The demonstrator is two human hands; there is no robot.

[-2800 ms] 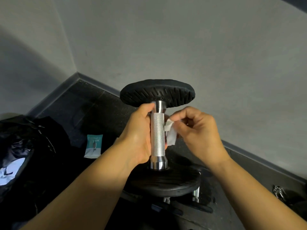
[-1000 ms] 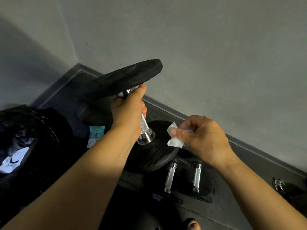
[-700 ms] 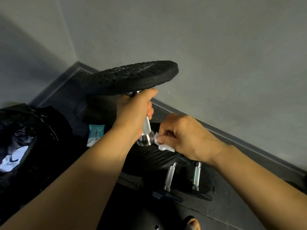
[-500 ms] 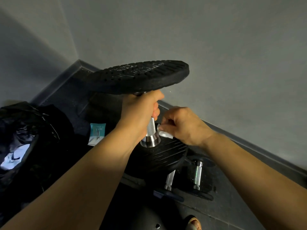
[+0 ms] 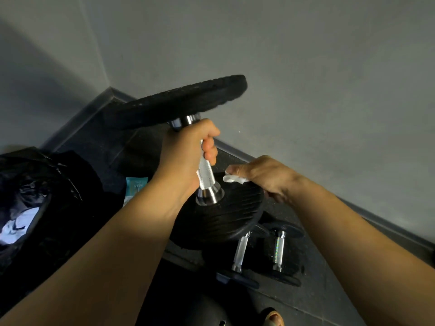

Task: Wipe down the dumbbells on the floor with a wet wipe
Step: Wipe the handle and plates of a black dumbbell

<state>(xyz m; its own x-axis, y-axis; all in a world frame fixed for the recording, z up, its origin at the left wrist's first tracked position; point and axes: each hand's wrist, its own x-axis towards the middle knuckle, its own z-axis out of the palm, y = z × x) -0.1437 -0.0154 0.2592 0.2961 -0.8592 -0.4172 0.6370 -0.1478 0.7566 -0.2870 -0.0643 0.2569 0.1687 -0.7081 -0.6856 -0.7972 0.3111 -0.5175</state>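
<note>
- Here, the fingers (image 5: 210,150) of the left hand (image 5: 186,158) are wrapped tight round the knurled steel handle (image 5: 206,174) of the big dumbbell (image 5: 211,208). The fist sits just under its upper plate (image 5: 179,104) and holds the whole thing tilted.
- The right hand (image 5: 266,178) pinches a crumpled white wet wipe (image 5: 233,178) between thumb and fingertips, pressing it onto the far edge of the dumbbell's lower plate (image 5: 226,220), just beside the handle's flared collar.
- Two small dumbbells (image 5: 240,252) lie on the floor below the big dumbbell. A teal wipe packet (image 5: 136,187) lies to its left, with a black bag (image 5: 35,196) further left.
- Whether the lower plate rests on anything cannot be told.
- Risk: the load seems to hang from one hand at a slant — a damp handle or a slackening fist could let it slide down onto the small dumbbells.
- Risk: the wipe is held only by a pinch — the plate's ribbed face could snag it and drag it free.
</note>
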